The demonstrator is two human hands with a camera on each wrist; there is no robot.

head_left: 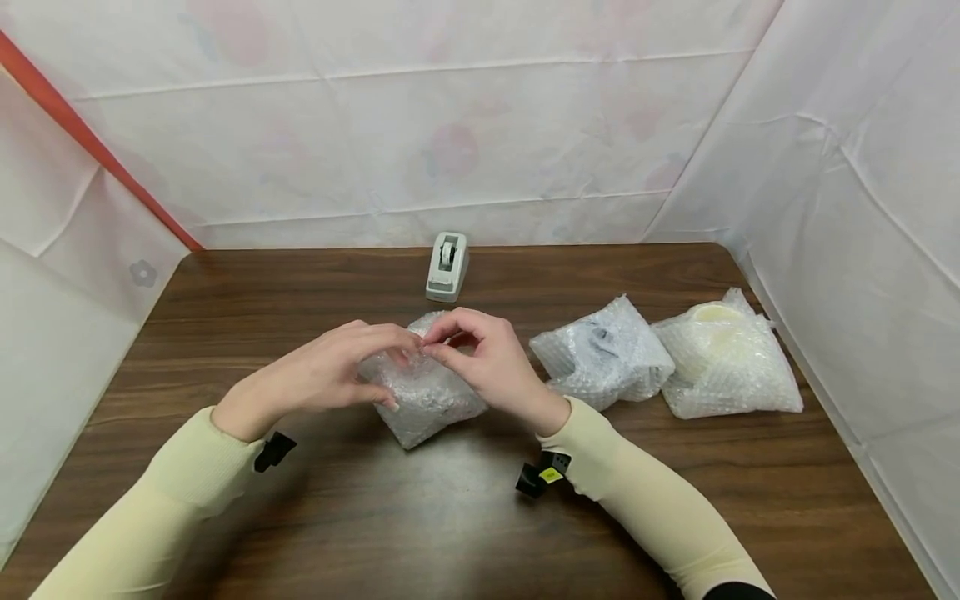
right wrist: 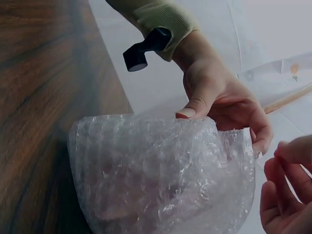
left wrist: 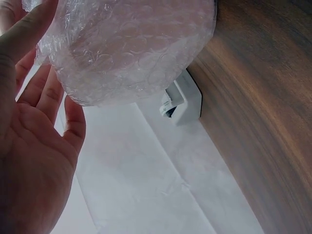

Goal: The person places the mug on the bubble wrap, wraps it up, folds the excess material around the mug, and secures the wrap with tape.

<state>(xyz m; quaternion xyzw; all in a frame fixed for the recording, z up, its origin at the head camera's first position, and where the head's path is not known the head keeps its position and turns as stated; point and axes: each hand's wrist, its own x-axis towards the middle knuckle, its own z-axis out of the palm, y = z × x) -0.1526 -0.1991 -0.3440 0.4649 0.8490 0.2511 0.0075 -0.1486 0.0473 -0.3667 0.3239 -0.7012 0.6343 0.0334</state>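
A bubble-wrapped bundle (head_left: 435, 400), pinkish through the clear wrap, sits on the table between both hands. My left hand (head_left: 322, 371) holds it, thumb on the near side and fingers over the far side; in the right wrist view the left thumb (right wrist: 192, 112) rests on the wrap's upper edge. At the bundle's top, the thumb and forefinger of my right hand (head_left: 491, 358) pinch together beside the left fingertips. What looks like a scrap of clear tape (right wrist: 258, 155) shows by those fingertips, too small to make out well. Inside the wrap, the contents are blurred.
Behind the bundle stands a white tape dispenser (head_left: 447, 267). To the right lie two more bubble-wrapped bundles, one greyish (head_left: 603, 354) and one with something pale yellow (head_left: 727, 358) inside. White cloth (head_left: 450, 125) hangs around the brown wooden table (head_left: 360, 533).
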